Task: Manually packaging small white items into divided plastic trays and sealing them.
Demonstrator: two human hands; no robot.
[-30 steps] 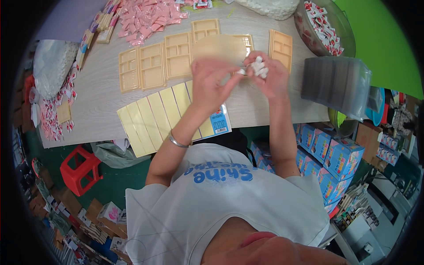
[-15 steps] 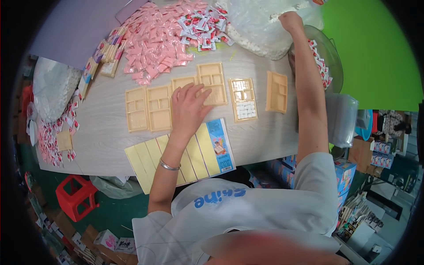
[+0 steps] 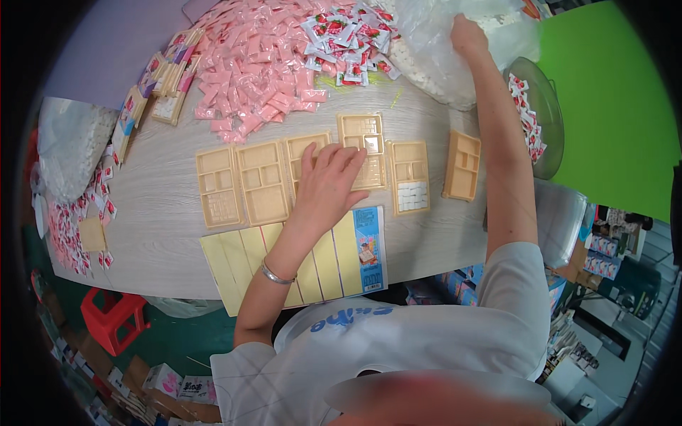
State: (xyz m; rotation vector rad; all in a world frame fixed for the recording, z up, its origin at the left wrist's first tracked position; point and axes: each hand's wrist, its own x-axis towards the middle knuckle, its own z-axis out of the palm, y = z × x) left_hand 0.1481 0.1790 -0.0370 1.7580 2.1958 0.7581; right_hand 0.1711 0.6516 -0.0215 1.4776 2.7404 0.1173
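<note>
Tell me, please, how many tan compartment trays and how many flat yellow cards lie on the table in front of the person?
Tan compartment trays: 6, one partly under the left hand
Flat yellow cards: about 7, overlapping, some hidden by the forearm
Total: about 13

A heap of pink sachets point(image 3: 252, 67) and strawberry-printed packets point(image 3: 348, 32) covers the far side of the pale wooden surface point(image 3: 163, 234), a row of yellow cards point(image 3: 284, 266) overhangs its near edge, and a red stool point(image 3: 110, 316) stands on the floor below.
</note>
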